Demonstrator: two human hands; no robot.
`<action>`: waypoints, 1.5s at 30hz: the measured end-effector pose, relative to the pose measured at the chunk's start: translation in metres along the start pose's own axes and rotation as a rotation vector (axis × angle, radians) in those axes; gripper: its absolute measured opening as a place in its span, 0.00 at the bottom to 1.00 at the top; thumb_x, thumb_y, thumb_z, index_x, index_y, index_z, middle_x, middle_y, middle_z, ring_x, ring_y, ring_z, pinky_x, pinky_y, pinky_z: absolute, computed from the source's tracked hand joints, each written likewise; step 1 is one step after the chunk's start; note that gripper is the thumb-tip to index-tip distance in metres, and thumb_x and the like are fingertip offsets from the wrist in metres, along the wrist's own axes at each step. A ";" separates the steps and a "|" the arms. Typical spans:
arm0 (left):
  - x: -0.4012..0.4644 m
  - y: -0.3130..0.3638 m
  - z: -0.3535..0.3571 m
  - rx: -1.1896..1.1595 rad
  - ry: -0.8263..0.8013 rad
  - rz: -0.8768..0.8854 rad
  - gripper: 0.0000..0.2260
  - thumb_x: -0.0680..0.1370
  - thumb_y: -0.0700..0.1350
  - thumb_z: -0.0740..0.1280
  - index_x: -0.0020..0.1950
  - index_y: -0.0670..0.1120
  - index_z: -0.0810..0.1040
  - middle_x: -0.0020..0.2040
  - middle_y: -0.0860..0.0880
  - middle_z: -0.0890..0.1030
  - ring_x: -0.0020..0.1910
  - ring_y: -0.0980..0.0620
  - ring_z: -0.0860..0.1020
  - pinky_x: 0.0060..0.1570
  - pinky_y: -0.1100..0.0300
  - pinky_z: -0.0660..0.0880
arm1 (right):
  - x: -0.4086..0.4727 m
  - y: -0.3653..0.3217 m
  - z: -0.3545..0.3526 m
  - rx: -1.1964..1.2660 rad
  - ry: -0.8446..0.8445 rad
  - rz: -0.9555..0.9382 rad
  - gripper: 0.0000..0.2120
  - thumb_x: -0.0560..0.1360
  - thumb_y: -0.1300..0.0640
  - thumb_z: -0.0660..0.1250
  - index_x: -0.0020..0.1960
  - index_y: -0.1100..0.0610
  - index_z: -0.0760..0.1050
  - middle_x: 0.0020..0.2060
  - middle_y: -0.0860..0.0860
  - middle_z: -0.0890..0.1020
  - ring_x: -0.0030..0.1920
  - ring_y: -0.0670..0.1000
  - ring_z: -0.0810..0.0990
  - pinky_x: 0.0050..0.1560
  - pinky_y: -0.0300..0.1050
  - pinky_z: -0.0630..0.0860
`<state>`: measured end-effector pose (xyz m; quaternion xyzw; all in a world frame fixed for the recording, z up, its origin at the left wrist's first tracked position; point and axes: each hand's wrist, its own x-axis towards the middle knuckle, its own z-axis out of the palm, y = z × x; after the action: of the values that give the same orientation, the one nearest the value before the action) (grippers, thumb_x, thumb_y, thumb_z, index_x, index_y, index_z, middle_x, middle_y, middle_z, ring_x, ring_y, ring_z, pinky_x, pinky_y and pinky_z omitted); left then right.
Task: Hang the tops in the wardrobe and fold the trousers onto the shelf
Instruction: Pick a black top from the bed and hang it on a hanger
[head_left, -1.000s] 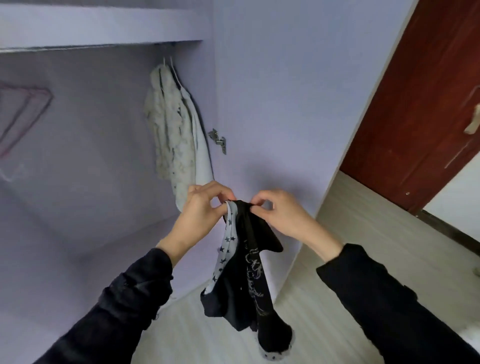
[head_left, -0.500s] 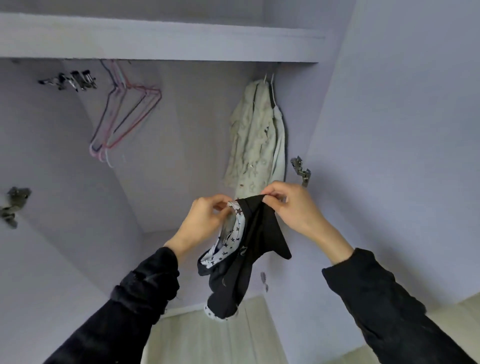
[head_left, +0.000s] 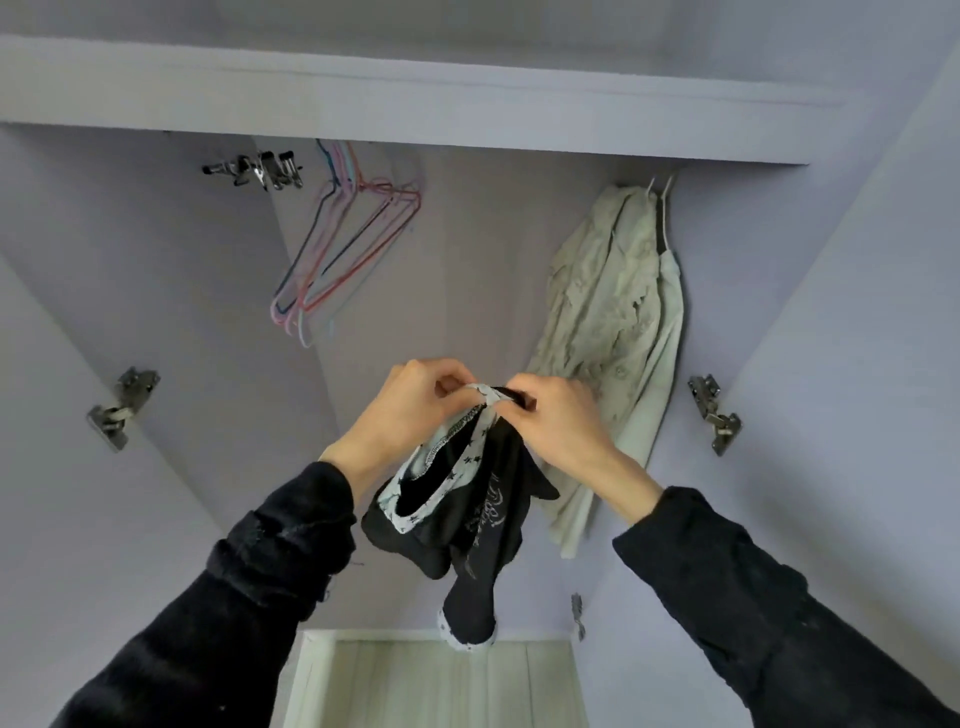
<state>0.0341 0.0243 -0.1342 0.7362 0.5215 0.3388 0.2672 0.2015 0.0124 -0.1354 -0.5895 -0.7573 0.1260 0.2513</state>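
Note:
A black top (head_left: 470, 525) with white star-print trim hangs bunched in front of the open wardrobe. My left hand (head_left: 410, 408) pinches its trim at the top edge, and my right hand (head_left: 558, 415) pinches the same edge right beside it, so both hands hold the garment up. Inside the wardrobe, several empty wire hangers (head_left: 343, 249) in pink, red and blue hang at the upper left. Two pale tops (head_left: 613, 332) hang on hangers at the right, just behind my right hand.
A shelf board (head_left: 415, 104) spans the wardrobe's top. Metal door hinges sit on the left side wall (head_left: 122, 408) and the right side wall (head_left: 714, 413), with more hinges (head_left: 257, 169) near the top. Pale wood floor (head_left: 431, 686) shows at the bottom.
My view has swung left and now faces the wardrobe interior squarely. My hands have drawn closer together on the black top's upper edge and lifted it slightly.

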 end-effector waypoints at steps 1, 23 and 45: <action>0.003 -0.012 -0.004 0.048 -0.024 -0.016 0.02 0.74 0.42 0.71 0.43 0.47 0.79 0.37 0.54 0.78 0.36 0.62 0.75 0.40 0.72 0.68 | 0.010 -0.006 0.000 0.041 -0.015 0.015 0.06 0.77 0.54 0.64 0.46 0.53 0.80 0.36 0.50 0.82 0.38 0.51 0.78 0.43 0.45 0.71; 0.064 -0.116 -0.080 0.099 -0.033 -0.328 0.05 0.72 0.35 0.69 0.45 0.41 0.84 0.39 0.45 0.83 0.32 0.61 0.76 0.36 0.70 0.72 | 0.093 0.035 0.044 0.279 -0.393 0.482 0.23 0.75 0.61 0.68 0.69 0.56 0.68 0.66 0.53 0.71 0.66 0.52 0.70 0.64 0.43 0.66; 0.024 -0.132 -0.164 0.613 0.239 -0.509 0.11 0.73 0.36 0.64 0.48 0.46 0.84 0.51 0.45 0.82 0.55 0.43 0.78 0.56 0.55 0.71 | 0.189 -0.060 0.112 0.321 -0.224 -0.198 0.16 0.71 0.69 0.61 0.33 0.52 0.61 0.29 0.55 0.75 0.30 0.49 0.77 0.36 0.41 0.73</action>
<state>-0.1651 0.0947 -0.1247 0.5849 0.7908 0.1740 0.0485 0.0582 0.1886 -0.1564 -0.4467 -0.8051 0.2844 0.2673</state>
